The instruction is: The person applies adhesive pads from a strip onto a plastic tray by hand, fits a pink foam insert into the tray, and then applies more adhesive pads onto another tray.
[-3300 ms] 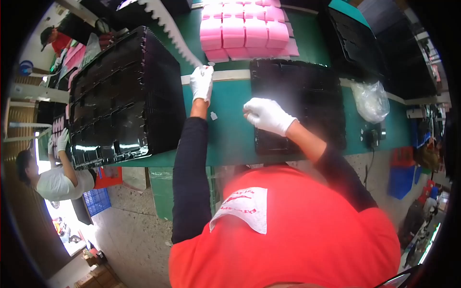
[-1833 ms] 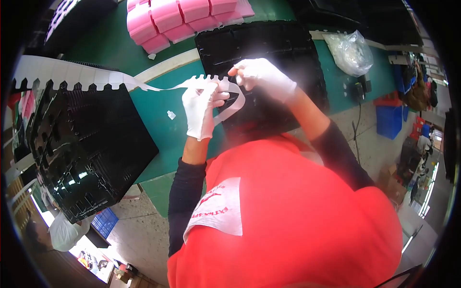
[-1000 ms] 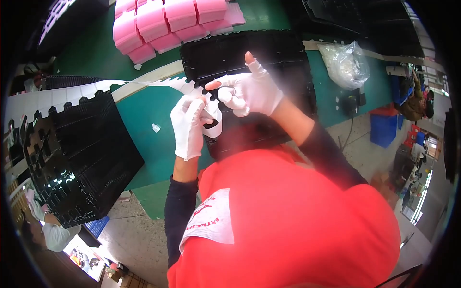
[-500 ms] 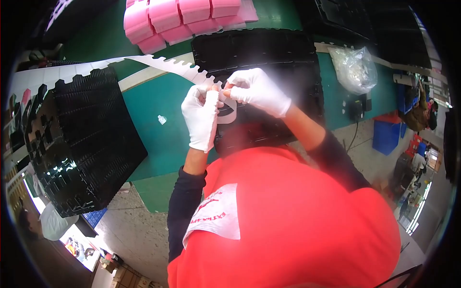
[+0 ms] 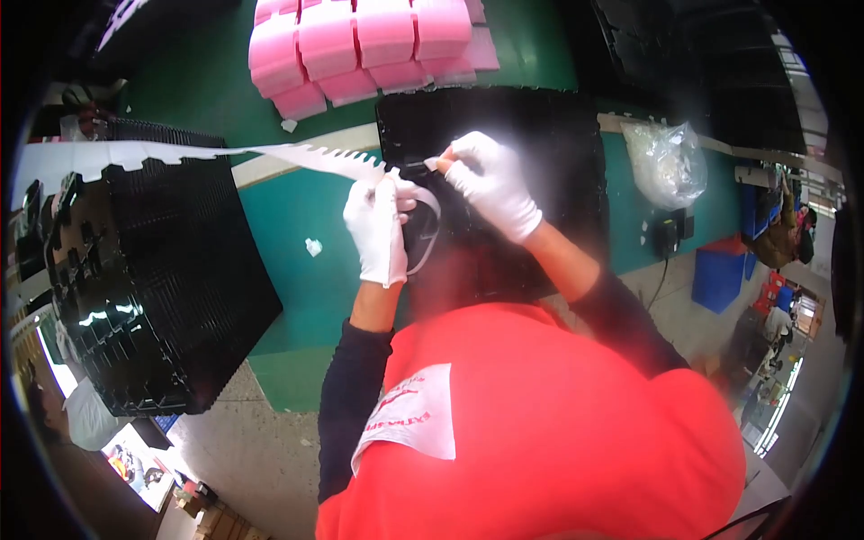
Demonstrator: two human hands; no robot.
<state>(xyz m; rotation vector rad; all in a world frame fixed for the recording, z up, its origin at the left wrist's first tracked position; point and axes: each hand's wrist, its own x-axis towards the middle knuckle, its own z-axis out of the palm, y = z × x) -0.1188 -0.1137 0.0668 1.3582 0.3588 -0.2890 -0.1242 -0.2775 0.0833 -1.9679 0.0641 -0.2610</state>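
Observation:
A long white strip with notched, tab-like edges (image 5: 310,157) runs in from the left to my left hand (image 5: 376,229). My gloved left hand is closed on the strip, and the strip's narrow tail curls in a loop below the fingers. My right hand (image 5: 495,187), gloved with bare fingertips, is pinched a little to the right of it, apart from the strip. A small pale bit may be at its fingertips, but I cannot make it out. Under both hands lies a black plastic tray (image 5: 549,135) on the green table.
Pink foam blocks (image 5: 328,45) stand in rows behind the tray. A tall stack of black trays (image 5: 189,270) is on the left. To the right lie a clear plastic bag of white scraps (image 5: 666,166) and a black box with a cable (image 5: 668,232). A white scrap (image 5: 313,247) rests on the green table (image 5: 306,207).
My right hand has pulled away from the strip, to the right of my left hand. My left hand keeps its hold on the strip. The view has shifted slightly.

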